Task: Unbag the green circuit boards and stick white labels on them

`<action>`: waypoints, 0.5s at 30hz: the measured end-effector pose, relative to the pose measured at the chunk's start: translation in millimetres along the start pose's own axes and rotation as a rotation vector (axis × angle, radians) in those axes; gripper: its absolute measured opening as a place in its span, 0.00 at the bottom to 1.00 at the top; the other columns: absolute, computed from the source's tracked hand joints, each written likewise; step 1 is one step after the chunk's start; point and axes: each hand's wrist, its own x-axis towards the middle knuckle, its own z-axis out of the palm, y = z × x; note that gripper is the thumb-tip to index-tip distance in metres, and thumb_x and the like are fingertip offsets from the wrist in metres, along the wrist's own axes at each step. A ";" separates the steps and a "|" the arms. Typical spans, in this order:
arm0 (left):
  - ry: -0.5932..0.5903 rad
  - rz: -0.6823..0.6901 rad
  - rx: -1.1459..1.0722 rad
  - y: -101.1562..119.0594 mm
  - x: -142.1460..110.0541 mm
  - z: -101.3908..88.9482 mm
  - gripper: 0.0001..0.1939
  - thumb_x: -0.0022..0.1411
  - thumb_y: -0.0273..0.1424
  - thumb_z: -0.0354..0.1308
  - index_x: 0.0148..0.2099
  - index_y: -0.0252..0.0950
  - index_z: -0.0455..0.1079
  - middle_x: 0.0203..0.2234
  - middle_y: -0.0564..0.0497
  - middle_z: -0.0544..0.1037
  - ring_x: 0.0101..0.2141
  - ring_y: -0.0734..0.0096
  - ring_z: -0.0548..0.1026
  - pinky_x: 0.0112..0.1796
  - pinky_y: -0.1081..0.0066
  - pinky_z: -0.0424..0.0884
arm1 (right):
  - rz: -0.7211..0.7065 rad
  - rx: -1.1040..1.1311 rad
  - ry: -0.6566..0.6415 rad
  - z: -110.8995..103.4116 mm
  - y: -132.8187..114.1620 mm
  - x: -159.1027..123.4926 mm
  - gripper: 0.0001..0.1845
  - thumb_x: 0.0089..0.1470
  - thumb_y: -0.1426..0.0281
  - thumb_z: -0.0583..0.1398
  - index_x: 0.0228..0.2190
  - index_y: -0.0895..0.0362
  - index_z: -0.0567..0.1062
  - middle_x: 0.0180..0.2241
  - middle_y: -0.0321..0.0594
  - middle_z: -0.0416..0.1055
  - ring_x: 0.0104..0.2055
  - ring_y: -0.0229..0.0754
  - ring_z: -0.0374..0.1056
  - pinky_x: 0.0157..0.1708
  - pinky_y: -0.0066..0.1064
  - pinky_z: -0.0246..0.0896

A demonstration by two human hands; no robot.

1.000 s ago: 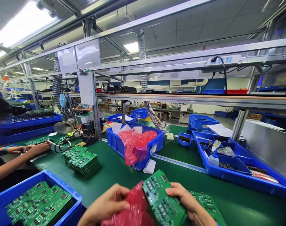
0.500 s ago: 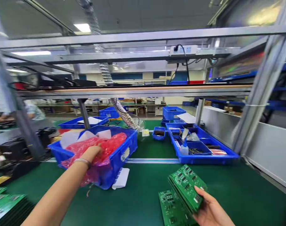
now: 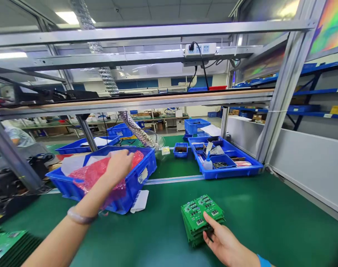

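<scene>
My left hand (image 3: pixel 120 163) is over a blue bin (image 3: pixel 149 163) with pink bubble wrap (image 3: pixel 91 172) in it. Its fingers are curled downward, and whatever is in them is hidden. In my right hand (image 3: pixel 221 237) I grip the near edge of a stack of green circuit boards (image 3: pixel 201 209), thumb on top and fingers at the side. The stack is low over the green bench mat, its lower boards slightly out of line. A second pile of green boards (image 3: pixel 10 244) sits at the near left corner.
A white paper piece (image 3: pixel 140 201) lies beside the bin. At the right stands a blue tray (image 3: pixel 232 173) with small boxes and a squeeze bottle (image 3: pixel 208 163). A small blue box (image 3: pixel 181 152) is behind. A metal frame (image 3: pixel 282 81) spans the bench.
My left hand has risen out of the bubble wrap and moved to the right. The boards at my right hand, earlier in two offset groups, now form one stack turned more squarely. The view has shifted.
</scene>
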 end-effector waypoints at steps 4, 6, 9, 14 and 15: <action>-0.130 0.114 -0.062 51.5 -53.0 27.5 0.10 0.66 0.31 0.53 0.47 0.35 0.71 0.39 0.48 0.78 0.40 0.65 0.76 0.42 0.61 0.72 | -0.031 0.010 -0.040 0.2 -1.5 -1.7 0.15 0.43 0.72 0.71 0.29 0.55 0.69 0.25 0.33 0.74 0.27 0.35 0.70 0.29 0.25 0.71; -0.207 0.045 -0.039 71.2 -71.8 56.3 0.11 0.64 0.34 0.57 0.42 0.31 0.72 0.35 0.47 0.79 0.36 0.64 0.77 0.39 0.61 0.74 | -0.011 0.025 -0.080 -5.3 -1.7 -3.6 0.11 0.46 0.77 0.68 0.28 0.56 0.70 0.25 0.34 0.74 0.28 0.35 0.70 0.36 0.26 0.72; -0.213 -0.092 0.010 84.9 -87.6 98.6 0.15 0.64 0.35 0.57 0.48 0.30 0.70 0.43 0.43 0.77 0.42 0.60 0.76 0.42 0.58 0.73 | 0.022 0.006 -0.102 -19.1 -0.6 -14.7 0.07 0.48 0.78 0.63 0.25 0.57 0.70 0.23 0.38 0.72 0.31 0.39 0.72 0.42 0.30 0.72; -0.229 -0.121 -0.030 80.1 -102.2 129.2 0.12 0.67 0.30 0.52 0.49 0.30 0.70 0.45 0.42 0.76 0.46 0.57 0.74 0.44 0.56 0.72 | 0.043 -0.260 -0.380 -36.6 -4.7 -46.3 0.06 0.45 0.72 0.64 0.28 0.63 0.74 0.30 0.46 0.74 0.38 0.43 0.73 0.44 0.33 0.69; -0.241 -0.090 -0.062 78.8 -108.2 128.4 0.12 0.68 0.28 0.50 0.48 0.29 0.71 0.44 0.40 0.76 0.46 0.57 0.74 0.44 0.56 0.71 | -0.072 -0.434 -0.446 -37.1 -8.6 -49.5 0.08 0.46 0.70 0.63 0.31 0.63 0.74 0.31 0.45 0.74 0.35 0.42 0.72 0.40 0.33 0.69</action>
